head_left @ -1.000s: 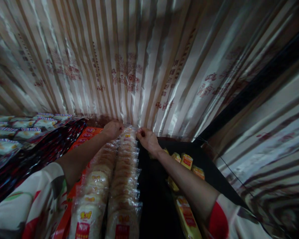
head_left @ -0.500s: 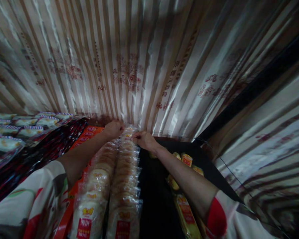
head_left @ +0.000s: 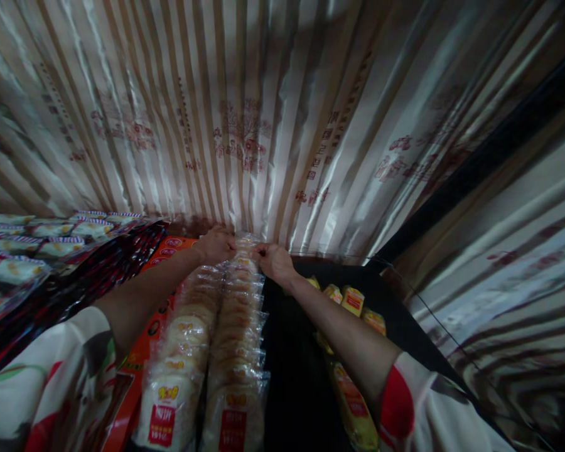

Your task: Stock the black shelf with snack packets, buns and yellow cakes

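Two long rows of round, pale flatbreads in clear wrappers overlap one another, running away from me. At the far end of the right-hand row [head_left: 238,320], both my hands are on a flatbread packet [head_left: 246,242]. My left hand [head_left: 218,245] is closed at its left edge, fingertips turned inward. On the opposite edge, my right hand [head_left: 274,260] pinches with thumb and forefinger. The fingers partly hide the wrapper's edges. The left-hand row [head_left: 188,333] lies below my left forearm; its front packet [head_left: 162,408] shows a red and yellow label.
An orange printed box [head_left: 136,364] lies left of the rows. Beyond it are dark shiny packets [head_left: 89,282] and pale wrapped packets [head_left: 19,270]. Several yellow packets [head_left: 353,301] rest on the black surface [head_left: 292,376] at right. A striped curtain [head_left: 245,75] hangs close behind.
My left hand has dropped its fingers a little onto the far packet. My right hand has shifted slightly to the right along it. The rows have stayed in place.
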